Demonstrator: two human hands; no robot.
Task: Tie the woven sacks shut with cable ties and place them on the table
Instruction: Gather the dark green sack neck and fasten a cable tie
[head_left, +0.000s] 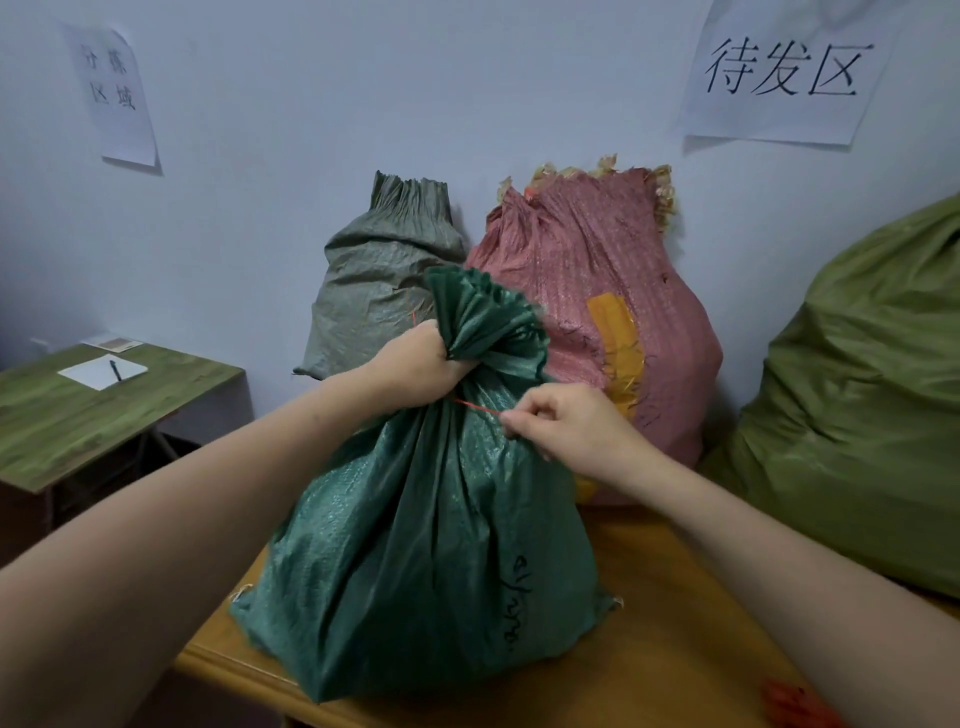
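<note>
A dark green woven sack (415, 561) stands upright on the wooden table (675, 649), its mouth gathered into a pleated neck. My left hand (415, 364) grips that neck from the left. A thin red cable tie (475, 407) runs round the sack just below the neck. My right hand (561, 426) pinches the tie's end at the sack's right side. Behind stand a grey-green sack (374, 270) and a pink sack (613, 312), both with gathered tops.
A large olive-green sack (872, 415) fills the right side. A bunch of red cable ties (795, 701) lies at the table's near right. A low green table (78, 415) with paper and a pen stands at the left. Paper signs hang on the wall.
</note>
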